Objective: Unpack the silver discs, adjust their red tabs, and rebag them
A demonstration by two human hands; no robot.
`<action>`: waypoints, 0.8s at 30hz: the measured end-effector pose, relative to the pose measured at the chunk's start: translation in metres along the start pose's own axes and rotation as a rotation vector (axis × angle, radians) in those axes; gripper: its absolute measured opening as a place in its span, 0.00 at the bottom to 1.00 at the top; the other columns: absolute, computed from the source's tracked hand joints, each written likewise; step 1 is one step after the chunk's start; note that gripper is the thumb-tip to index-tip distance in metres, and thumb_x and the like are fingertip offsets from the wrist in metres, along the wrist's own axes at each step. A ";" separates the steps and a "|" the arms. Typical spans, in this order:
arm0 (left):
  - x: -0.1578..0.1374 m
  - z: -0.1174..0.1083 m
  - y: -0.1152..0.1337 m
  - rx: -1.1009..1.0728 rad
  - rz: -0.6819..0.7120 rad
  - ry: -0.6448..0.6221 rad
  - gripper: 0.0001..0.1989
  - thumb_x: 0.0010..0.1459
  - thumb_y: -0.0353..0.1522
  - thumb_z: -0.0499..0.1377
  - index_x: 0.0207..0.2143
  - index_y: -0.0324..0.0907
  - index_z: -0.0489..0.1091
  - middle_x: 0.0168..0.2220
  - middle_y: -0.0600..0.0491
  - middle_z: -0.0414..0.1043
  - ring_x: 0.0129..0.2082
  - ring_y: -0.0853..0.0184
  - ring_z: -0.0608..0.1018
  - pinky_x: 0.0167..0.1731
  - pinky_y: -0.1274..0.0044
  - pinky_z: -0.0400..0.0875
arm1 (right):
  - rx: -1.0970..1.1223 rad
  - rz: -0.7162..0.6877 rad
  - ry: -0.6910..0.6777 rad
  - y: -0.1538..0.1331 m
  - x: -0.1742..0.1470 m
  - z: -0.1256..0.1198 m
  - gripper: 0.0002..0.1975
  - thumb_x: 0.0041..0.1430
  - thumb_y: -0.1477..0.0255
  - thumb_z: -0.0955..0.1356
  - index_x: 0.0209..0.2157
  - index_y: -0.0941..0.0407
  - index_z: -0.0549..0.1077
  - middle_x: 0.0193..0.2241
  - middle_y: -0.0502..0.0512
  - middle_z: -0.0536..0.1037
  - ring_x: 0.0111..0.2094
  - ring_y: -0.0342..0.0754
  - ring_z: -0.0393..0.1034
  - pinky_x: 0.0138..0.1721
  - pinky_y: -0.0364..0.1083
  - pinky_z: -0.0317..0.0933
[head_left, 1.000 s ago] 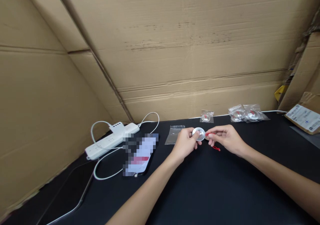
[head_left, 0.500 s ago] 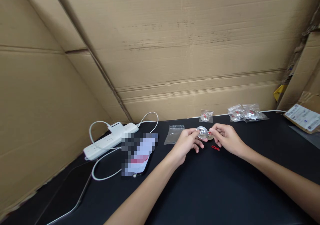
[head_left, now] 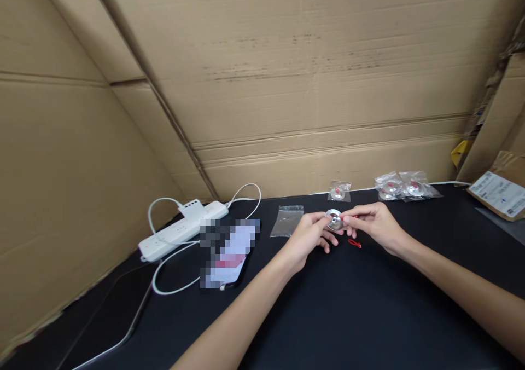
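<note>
My left hand [head_left: 310, 233] pinches the rim of a small, shiny metal cymbal [head_left: 335, 223] with a hole at its centre. Its other fingers curl loosely below. My right hand [head_left: 375, 222] is closed at the cymbal's right side, thumb and forefinger pinching a red cord [head_left: 356, 217] close to the hole. Whether the cord's tip is inside the hole cannot be made out. A second red cord loop [head_left: 354, 243] lies on the black table just below my right hand. A flat clear plastic bag [head_left: 287, 222] rests left of my left hand.
Bagged cymbals with red cords [head_left: 337, 191] [head_left: 414, 187] lie along the back cardboard wall [head_left: 287, 85]. On the left are a white power strip [head_left: 184, 230], a phone [head_left: 232, 258] and a dark tablet-like device [head_left: 110, 310]. A labelled parcel [head_left: 498, 192] stands at right.
My right hand has moved slightly left, bringing the red cord against the cymbal. The cymbal has tilted a little in my left hand. A second disc seen behind it earlier is now hidden.
</note>
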State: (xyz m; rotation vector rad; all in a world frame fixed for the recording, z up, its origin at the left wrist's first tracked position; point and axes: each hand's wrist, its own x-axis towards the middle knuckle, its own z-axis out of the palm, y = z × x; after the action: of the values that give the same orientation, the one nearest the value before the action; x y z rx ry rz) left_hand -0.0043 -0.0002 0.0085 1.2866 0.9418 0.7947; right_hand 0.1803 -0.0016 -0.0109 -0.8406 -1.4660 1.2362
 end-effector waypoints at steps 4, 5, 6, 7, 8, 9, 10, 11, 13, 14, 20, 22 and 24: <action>0.000 0.001 0.001 -0.010 -0.001 0.003 0.09 0.61 0.33 0.55 0.33 0.36 0.70 0.29 0.46 0.75 0.23 0.68 0.76 0.18 0.80 0.63 | 0.045 0.047 -0.016 0.000 0.000 0.002 0.14 0.49 0.67 0.76 0.37 0.58 0.80 0.25 0.55 0.81 0.25 0.46 0.76 0.31 0.46 0.72; -0.001 0.002 0.001 -0.014 0.001 0.002 0.09 0.61 0.33 0.55 0.33 0.36 0.70 0.29 0.46 0.75 0.24 0.68 0.76 0.19 0.80 0.64 | 0.040 0.057 -0.019 -0.001 -0.001 0.002 0.14 0.48 0.67 0.76 0.37 0.58 0.79 0.25 0.56 0.81 0.26 0.46 0.77 0.32 0.47 0.73; -0.001 0.002 0.001 -0.018 0.004 -0.002 0.09 0.61 0.33 0.54 0.33 0.36 0.70 0.28 0.46 0.75 0.24 0.68 0.76 0.19 0.80 0.64 | 0.028 0.065 -0.022 -0.001 -0.001 0.003 0.14 0.49 0.66 0.76 0.37 0.59 0.79 0.25 0.56 0.81 0.26 0.47 0.77 0.32 0.47 0.73; -0.001 0.002 0.001 -0.022 0.007 -0.006 0.09 0.62 0.33 0.54 0.33 0.36 0.70 0.29 0.46 0.75 0.25 0.67 0.77 0.19 0.80 0.65 | 0.012 0.071 -0.024 -0.001 -0.002 0.003 0.14 0.49 0.66 0.76 0.36 0.59 0.79 0.25 0.56 0.81 0.26 0.47 0.77 0.31 0.47 0.73; -0.001 0.003 0.002 -0.026 0.009 -0.010 0.10 0.62 0.33 0.54 0.33 0.35 0.70 0.30 0.45 0.75 0.25 0.67 0.77 0.20 0.79 0.65 | -0.004 0.073 -0.025 0.000 -0.002 0.003 0.14 0.49 0.65 0.75 0.35 0.60 0.79 0.24 0.56 0.81 0.25 0.47 0.77 0.30 0.47 0.74; -0.002 0.003 0.002 -0.032 0.011 -0.012 0.10 0.62 0.33 0.54 0.34 0.35 0.71 0.31 0.45 0.76 0.25 0.67 0.77 0.20 0.79 0.66 | -0.018 0.070 -0.022 0.000 -0.002 0.003 0.14 0.50 0.64 0.75 0.34 0.60 0.78 0.25 0.56 0.81 0.25 0.47 0.77 0.29 0.47 0.73; -0.002 0.003 0.002 -0.040 0.011 -0.010 0.11 0.62 0.33 0.54 0.34 0.35 0.71 0.33 0.44 0.76 0.26 0.67 0.77 0.21 0.79 0.66 | -0.035 0.064 -0.019 0.001 -0.001 0.003 0.15 0.51 0.63 0.74 0.34 0.60 0.78 0.25 0.56 0.80 0.24 0.47 0.77 0.27 0.46 0.73; -0.002 0.003 0.003 -0.047 0.010 -0.008 0.11 0.62 0.34 0.54 0.34 0.35 0.71 0.34 0.43 0.76 0.26 0.67 0.77 0.21 0.79 0.67 | -0.059 0.055 -0.015 0.002 -0.001 0.002 0.15 0.52 0.62 0.74 0.34 0.61 0.77 0.25 0.56 0.79 0.22 0.47 0.76 0.25 0.46 0.72; -0.002 0.003 0.003 -0.060 0.007 -0.005 0.11 0.62 0.34 0.54 0.34 0.35 0.72 0.37 0.42 0.77 0.26 0.67 0.78 0.21 0.78 0.67 | -0.119 0.031 -0.007 0.005 -0.001 0.001 0.15 0.54 0.61 0.72 0.33 0.61 0.76 0.24 0.55 0.78 0.20 0.46 0.74 0.21 0.45 0.70; -0.002 0.002 0.003 -0.064 0.005 -0.005 0.11 0.62 0.34 0.54 0.34 0.35 0.72 0.37 0.41 0.77 0.26 0.67 0.78 0.21 0.78 0.67 | -0.153 0.022 -0.003 0.006 -0.001 0.001 0.16 0.56 0.60 0.71 0.33 0.60 0.76 0.23 0.54 0.77 0.19 0.45 0.73 0.19 0.44 0.69; -0.001 0.002 0.000 -0.100 -0.020 0.012 0.10 0.62 0.33 0.54 0.35 0.35 0.71 0.36 0.41 0.76 0.27 0.65 0.79 0.22 0.76 0.69 | -0.406 -0.090 0.039 0.006 -0.004 0.001 0.11 0.60 0.64 0.67 0.33 0.59 0.75 0.23 0.52 0.75 0.18 0.42 0.70 0.22 0.43 0.68; -0.001 0.003 -0.001 -0.120 -0.010 0.000 0.10 0.62 0.33 0.54 0.36 0.35 0.71 0.36 0.41 0.76 0.28 0.64 0.79 0.24 0.75 0.70 | -0.475 -0.146 0.043 0.005 -0.005 0.001 0.09 0.60 0.67 0.68 0.34 0.58 0.77 0.26 0.54 0.77 0.22 0.44 0.72 0.27 0.44 0.70; -0.002 0.003 -0.001 -0.129 0.013 -0.030 0.11 0.62 0.32 0.53 0.35 0.35 0.71 0.37 0.41 0.76 0.30 0.63 0.79 0.26 0.75 0.71 | -0.509 -0.197 0.053 0.005 -0.005 0.000 0.09 0.59 0.68 0.68 0.35 0.58 0.79 0.29 0.56 0.79 0.26 0.46 0.74 0.30 0.46 0.71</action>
State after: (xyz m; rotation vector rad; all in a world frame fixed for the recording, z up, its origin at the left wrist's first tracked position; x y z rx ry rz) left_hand -0.0020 -0.0033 0.0081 1.1900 0.8458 0.8308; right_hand 0.1808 -0.0054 -0.0170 -1.0206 -1.8037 0.6939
